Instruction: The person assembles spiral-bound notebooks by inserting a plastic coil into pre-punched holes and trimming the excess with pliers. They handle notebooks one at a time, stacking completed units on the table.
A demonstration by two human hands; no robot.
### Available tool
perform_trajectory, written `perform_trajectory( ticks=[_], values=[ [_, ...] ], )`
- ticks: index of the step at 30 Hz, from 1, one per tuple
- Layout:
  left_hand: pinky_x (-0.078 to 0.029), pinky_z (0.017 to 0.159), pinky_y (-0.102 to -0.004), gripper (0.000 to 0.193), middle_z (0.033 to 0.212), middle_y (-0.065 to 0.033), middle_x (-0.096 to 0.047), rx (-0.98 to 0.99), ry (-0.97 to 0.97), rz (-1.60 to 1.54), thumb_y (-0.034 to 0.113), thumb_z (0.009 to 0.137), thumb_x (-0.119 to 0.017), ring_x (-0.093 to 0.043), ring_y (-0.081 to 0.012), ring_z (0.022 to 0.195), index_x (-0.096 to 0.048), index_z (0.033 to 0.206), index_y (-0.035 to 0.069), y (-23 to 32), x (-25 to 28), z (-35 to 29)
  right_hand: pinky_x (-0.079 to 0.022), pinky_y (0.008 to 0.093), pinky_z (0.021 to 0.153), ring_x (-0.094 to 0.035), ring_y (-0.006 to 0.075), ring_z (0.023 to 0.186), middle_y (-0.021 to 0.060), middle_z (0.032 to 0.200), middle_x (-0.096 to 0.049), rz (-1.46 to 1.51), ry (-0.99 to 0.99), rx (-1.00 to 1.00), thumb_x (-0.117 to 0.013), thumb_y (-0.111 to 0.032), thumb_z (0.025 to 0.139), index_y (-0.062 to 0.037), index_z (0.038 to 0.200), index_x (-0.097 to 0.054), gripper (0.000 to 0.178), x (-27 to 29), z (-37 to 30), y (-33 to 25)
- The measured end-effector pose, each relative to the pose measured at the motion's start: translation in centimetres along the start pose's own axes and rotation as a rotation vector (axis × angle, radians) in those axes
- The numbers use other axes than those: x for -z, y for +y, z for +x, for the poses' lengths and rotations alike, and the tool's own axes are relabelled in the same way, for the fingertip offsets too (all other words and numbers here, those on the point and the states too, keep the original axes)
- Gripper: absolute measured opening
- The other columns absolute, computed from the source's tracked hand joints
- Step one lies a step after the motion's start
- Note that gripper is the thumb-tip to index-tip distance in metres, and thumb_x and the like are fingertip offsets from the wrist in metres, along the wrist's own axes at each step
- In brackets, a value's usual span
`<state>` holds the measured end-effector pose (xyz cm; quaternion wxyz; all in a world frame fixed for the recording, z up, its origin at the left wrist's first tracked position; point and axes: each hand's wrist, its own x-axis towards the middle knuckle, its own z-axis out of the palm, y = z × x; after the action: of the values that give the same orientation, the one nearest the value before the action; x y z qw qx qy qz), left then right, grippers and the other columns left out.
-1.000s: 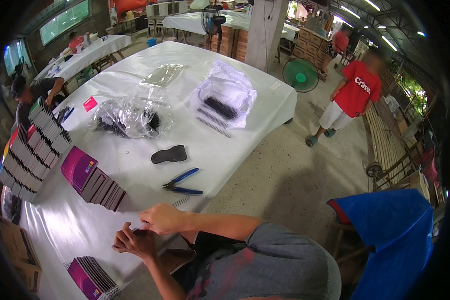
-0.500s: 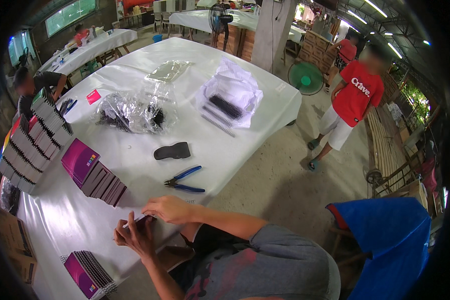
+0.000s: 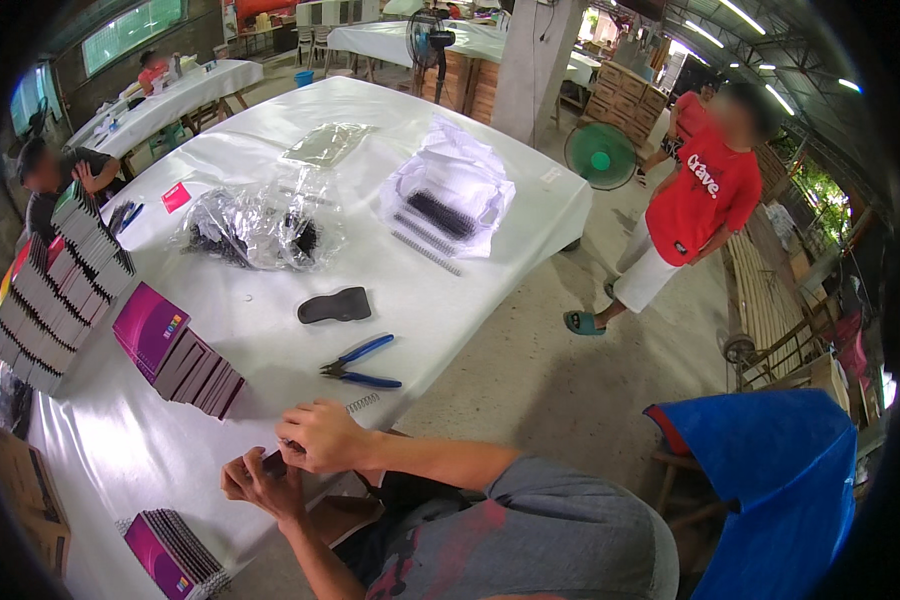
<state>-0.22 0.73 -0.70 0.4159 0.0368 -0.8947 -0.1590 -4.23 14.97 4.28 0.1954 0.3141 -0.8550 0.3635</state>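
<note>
Head view, hands (image 3: 322,437) on dark item (image 3: 274,463), lettered booklets (image 3: 148,330), lettered red shirt (image 3: 705,190)

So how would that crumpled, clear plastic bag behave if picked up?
The crumpled, clear plastic bag would probably sag, given its loose creases; its glossy surface may feel slippery. The dark clumps inside, seemingly separate, might shift.

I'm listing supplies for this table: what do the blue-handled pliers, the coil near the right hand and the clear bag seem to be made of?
Blue-handled pliers: probably a dark metal head, smooth plastic or rubber grips, judging by the bright blue.
Coil: thin metal or plastic; its greyish loops leave it open.
Clear bag: thin, glossy plastic film, see-through and crinkled.
</note>
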Motion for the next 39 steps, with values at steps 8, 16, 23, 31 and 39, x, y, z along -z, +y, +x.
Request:
perform_trajectory(
  ticks=[8,16,23,31,39],
  values=[
    [-0.030,0.083,-0.0426,0.046,0.081,-0.0095,-0.045,-0.045,0.025,-0.098,0.048,0.067,-0.071,-0.043,-0.0308,0.089,-0.051,0.078,0.008,-0.7,-0.1,0.3,-0.046,0.0403,0.075,-0.059,0.0319,0.085,0.0120,0.089,-0.061,0.122,-0.279,-0.129,-0.057,-0.026,0.081,-0.0076,0.089,-0.063,0.021,2.1,0.6,1.0],
    [-0.032,0.081,-0.0394,0.049,0.080,-0.0037,-0.048,-0.001,-0.053,-0.235,0.047,0.047,-0.081,-0.042,-0.0263,0.090,-0.058,0.075,0.013,0.0,1.1,0.8,-0.034,0.0550,0.092,-0.041,0.0315,0.117,0.0060,0.126,-0.043,-0.367,-0.348,-0.423,-0.066,-0.022,0.068,-0.0249,0.119,-0.052,0.052,8.0,3.6,10.5],
    [-0.031,0.083,-0.0398,0.054,0.080,-0.0069,-0.044,-0.046,-0.084,-0.259,0.052,0.046,-0.079,-0.039,-0.0262,0.088,-0.063,0.080,0.013,0.2,1.9,1.0,-0.037,0.0527,0.083,-0.047,0.0321,0.101,0.0053,0.108,-0.051,-0.257,-0.081,-0.483,-0.063,-0.016,0.069,-0.0208,0.113,-0.053,0.045,3.3,3.3,18.4],
    [-0.030,0.084,-0.0415,0.044,0.088,-0.0053,-0.047,-0.067,-0.101,-0.314,0.048,0.050,-0.077,-0.039,-0.0274,0.093,-0.064,0.075,0.015,0.0,1.4,0.9,-0.048,0.0377,0.073,-0.060,0.0267,0.077,0.0081,0.089,-0.064,-0.079,-0.106,-0.300,-0.056,-0.005,0.072,-0.0142,0.096,-0.067,0.028,5.1,5.1,18.0],
    [-0.031,0.086,-0.0423,0.043,0.096,-0.0067,-0.050,-0.046,-0.101,-0.325,0.042,0.045,-0.081,-0.039,-0.0302,0.100,-0.062,0.070,0.012,-0.8,1.4,0.3,-0.047,0.0258,0.066,-0.059,0.0128,0.070,0.0061,0.078,-0.066,1.181,-0.495,-0.327,-0.063,0.001,0.065,0.0004,0.086,-0.068,0.022,1.8,-0.3,6.4]
  ],
)
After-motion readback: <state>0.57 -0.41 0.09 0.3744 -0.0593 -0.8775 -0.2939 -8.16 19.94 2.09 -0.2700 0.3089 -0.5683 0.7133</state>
